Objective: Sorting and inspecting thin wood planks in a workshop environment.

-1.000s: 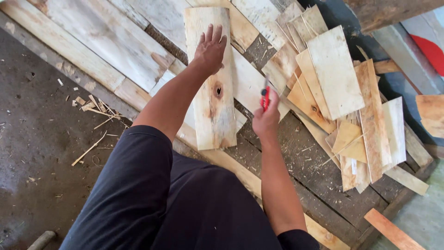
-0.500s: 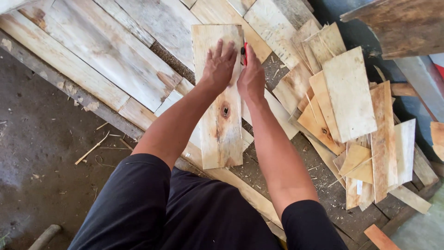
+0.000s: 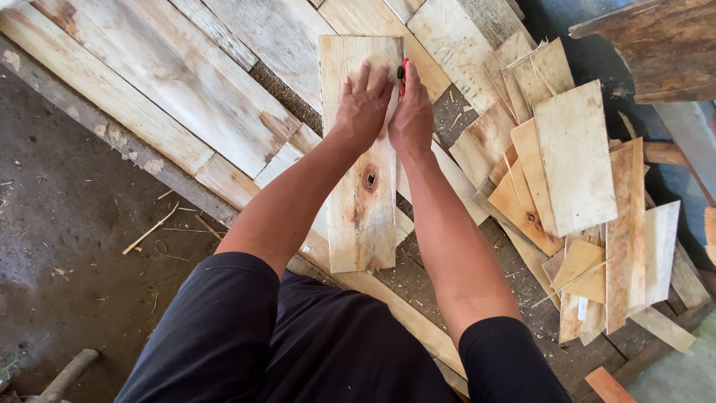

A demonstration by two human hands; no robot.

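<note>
Pale wood fills most of the view: a narrow board (image 3: pixel 363 157) with a dark knot near its middle lies lengthwise on top of a low surface (image 3: pixel 186 97) made of wide, weathered planks. The left hand (image 3: pixel 363 104) is pressed flat on the far half of that board, fingers spread and pointing away from the person. The right hand (image 3: pixel 410 116) sits just beside it, touching it along the thumb side, and is closed around a red-handled cutter (image 3: pixel 403 75) whose tip shows past the fingers at the board's right edge. Whether the blade touches the wood cannot be told from here. Both forearms reach forward from dark short sleeves, and the person's dark-clothed knees (image 3: pixel 298 336) take up the lower middle of the view.

To the right of the board, a loose pile of thin wood sheets (image 3: pixel 574 157) lies fanned and overlapping, some pale and some more orange-brown, with thin slivers among them. A darker, rougher plank (image 3: pixel 656 48) crosses the upper right corner. Left of the planks is a grey concrete floor (image 3: pixel 67 246) scattered with wood chips and splinters, and a rounded wooden handle (image 3: pixel 67 373) pokes in at the lower left corner.
</note>
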